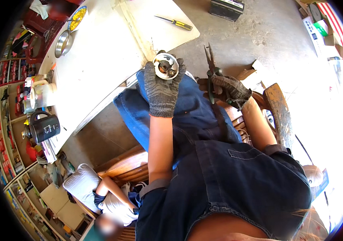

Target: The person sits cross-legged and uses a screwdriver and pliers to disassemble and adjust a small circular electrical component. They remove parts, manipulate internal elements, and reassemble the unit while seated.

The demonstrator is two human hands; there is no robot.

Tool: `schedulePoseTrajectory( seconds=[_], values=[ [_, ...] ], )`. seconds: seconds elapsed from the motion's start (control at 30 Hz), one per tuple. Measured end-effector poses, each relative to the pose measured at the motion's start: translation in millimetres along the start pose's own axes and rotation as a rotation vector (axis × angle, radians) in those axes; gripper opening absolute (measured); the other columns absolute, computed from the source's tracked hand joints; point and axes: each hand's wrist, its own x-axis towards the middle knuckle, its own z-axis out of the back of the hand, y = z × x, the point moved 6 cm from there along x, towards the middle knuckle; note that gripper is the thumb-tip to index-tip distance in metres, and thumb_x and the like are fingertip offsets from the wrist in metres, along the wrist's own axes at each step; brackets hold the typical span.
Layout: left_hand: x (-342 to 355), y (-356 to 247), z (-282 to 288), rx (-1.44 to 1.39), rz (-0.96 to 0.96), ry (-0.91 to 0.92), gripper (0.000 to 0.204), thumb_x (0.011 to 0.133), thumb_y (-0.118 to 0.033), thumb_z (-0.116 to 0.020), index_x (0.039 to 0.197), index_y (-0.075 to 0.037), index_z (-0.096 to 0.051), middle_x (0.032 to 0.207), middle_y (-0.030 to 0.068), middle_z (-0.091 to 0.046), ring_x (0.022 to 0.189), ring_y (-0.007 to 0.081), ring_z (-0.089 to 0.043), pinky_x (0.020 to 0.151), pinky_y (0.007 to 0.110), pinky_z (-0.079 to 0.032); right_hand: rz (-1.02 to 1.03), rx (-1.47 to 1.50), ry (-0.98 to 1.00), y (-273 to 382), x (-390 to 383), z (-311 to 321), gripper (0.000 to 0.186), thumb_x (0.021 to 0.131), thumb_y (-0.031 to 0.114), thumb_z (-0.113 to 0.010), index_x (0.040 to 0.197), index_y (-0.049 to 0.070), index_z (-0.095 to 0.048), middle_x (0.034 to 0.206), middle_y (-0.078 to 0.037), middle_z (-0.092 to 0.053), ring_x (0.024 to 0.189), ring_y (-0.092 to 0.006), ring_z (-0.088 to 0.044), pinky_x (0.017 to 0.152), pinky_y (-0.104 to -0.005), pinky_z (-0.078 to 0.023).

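My left hand (161, 90), in a dark grey knit glove, is closed around a small round white-rimmed housing (174, 63). Dark metal parts and a coppery spot show inside its face. It is held above my lap, near the table edge. To the right, my right hand (230, 89), also gloved, grips a pair of long-nose pliers (210, 60) with dark green handles. The jaws point away from me, slightly apart, and touch nothing. A gap separates the pliers from the housing.
On the white table (103, 48) lie a yellow-black screwdriver (181, 25), a metal bowl (63, 44), a plate of yellow food (78, 19) and a black kettle (45, 127). A black battery-like box (226, 10) stands on the floor. Another person (115, 203) reclines at lower left.
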Motion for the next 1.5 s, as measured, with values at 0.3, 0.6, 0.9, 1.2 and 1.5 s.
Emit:
schedulePoseTrajectory(
  seconds=[0.3,0.6,0.9,1.2,1.5],
  values=[
    [0,2,-17,0.073,0.007,0.214,0.056,0.087,-0.036,-0.056,0.130,-0.003,-0.041,0.112,0.0192,-0.057,0.100,0.0336,-0.059,0.084,0.045,-0.052,0.075,-0.191,0.037,-2,-25,-19,0.049,0.090,0.035,-0.054,0.118,-0.006,-0.054,0.093,-0.011,-0.062,0.090,-0.0183,-0.059,0.075,-0.0274,-0.048],
    [-7,-8,-21,0.098,0.131,0.224,0.055,0.086,-0.032,-0.057,0.128,0.000,-0.042,0.116,0.0219,-0.055,0.103,0.0385,-0.057,0.085,0.046,-0.052,0.086,-0.860,-0.031,13,-49,-51,0.041,0.083,0.030,-0.064,0.111,0.000,-0.060,0.073,-0.004,-0.062,0.066,-0.0099,-0.057,0.059,-0.0236,-0.047],
    [-6,-23,-3,0.326,0.118,0.011,0.060,0.091,-0.052,-0.041,0.118,0.001,-0.051,0.103,0.0173,-0.062,0.071,0.0234,-0.064,0.048,0.026,-0.054,0.366,-1.322,0.061,46,-57,-70,0.035,0.079,0.028,-0.065,0.102,0.001,-0.063,0.116,-0.018,-0.054,0.097,-0.0299,-0.060,0.084,-0.0355,-0.048],
    [-12,-19,14,0.124,0.271,-0.040,0.050,0.091,-0.045,-0.045,0.112,0.000,-0.053,0.094,0.0189,-0.062,0.068,0.0302,-0.061,0.050,0.032,-0.053,0.793,-2.031,-0.310,84,-41,-79,0.038,0.081,0.033,-0.060,0.109,0.007,-0.062,0.126,-0.013,-0.047,0.113,-0.0298,-0.047,0.098,-0.0417,-0.037],
    [-17,-30,21,0.340,0.219,-0.139,0.053,0.092,-0.044,-0.044,0.114,0.003,-0.050,0.094,0.0218,-0.061,0.071,0.0324,-0.064,0.052,0.038,-0.059,0.883,-2.366,-0.227,92,-23,-88,0.030,0.082,0.031,-0.060,0.103,0.010,-0.065,0.128,-0.013,-0.048,0.115,-0.0276,-0.047,0.103,-0.0477,-0.028]
  ],
)
